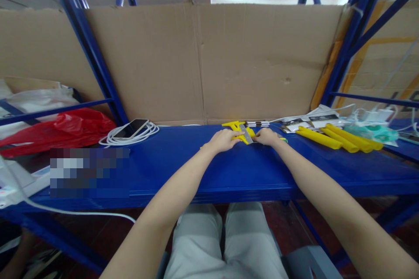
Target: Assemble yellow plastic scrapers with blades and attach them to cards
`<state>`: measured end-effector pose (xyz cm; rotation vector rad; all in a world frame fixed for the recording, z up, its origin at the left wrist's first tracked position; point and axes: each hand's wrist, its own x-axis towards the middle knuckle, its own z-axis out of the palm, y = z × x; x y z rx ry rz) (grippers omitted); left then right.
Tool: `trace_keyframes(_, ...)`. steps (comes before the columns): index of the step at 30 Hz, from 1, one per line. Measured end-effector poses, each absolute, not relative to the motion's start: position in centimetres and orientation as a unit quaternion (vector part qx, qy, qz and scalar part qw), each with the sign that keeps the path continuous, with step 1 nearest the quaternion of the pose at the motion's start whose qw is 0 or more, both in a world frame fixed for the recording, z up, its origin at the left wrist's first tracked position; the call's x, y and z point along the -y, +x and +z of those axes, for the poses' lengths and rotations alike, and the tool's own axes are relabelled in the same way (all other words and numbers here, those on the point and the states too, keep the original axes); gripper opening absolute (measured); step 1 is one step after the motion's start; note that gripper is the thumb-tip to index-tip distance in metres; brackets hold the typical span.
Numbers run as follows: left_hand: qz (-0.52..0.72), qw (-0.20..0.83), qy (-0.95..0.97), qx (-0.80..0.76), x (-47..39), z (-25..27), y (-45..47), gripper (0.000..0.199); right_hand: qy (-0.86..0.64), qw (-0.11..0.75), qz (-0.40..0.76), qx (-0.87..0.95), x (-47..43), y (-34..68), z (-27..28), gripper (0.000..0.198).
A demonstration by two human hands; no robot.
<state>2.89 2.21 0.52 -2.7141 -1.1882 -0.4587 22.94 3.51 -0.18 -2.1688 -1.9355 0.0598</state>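
Observation:
On the blue tabletop, toward its back edge, my left hand (224, 140) is closed around a yellow plastic piece with a flat grey plate (246, 134), which looks like a scraper head. My right hand (266, 136) is at the plate's right side, its fingers bent and pressed together; what they pinch is too small to make out. More yellow plastic parts (233, 125) lie just behind my left fingers. Black-and-white strips (257, 124) rest behind my right hand. A small round yellow-green object (283, 140) shows beside my right wrist.
Several yellow tubes (319, 137) lie on the right, by flat packets (310, 122) and a greenish plastic bag (373, 133). To the left are a phone (132, 128), a coiled white cable (152, 130) and a red bag (78, 126). Cardboard (147, 61) walls the back between blue posts (98, 52).

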Motion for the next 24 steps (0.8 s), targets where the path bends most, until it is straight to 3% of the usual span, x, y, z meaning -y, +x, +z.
trace_keyframes(17,-0.148,0.046,-0.908,0.389,-2.4,0.3,3.1,0.042,-0.756,0.140,-0.040,0.638,-4.0,23.7,-0.4,0.019)
trace_keyframes(21,-0.148,0.043,-0.908,0.390,-2.4,0.3,3.1,0.043,-0.761,0.198,-0.051,0.616,-3.7,24.0,0.2,0.020)
trace_keyframes(24,-0.149,0.043,-0.908,0.388,-2.4,0.3,3.1,0.043,-0.750,0.301,-0.072,0.585,-3.6,24.5,0.6,0.023)
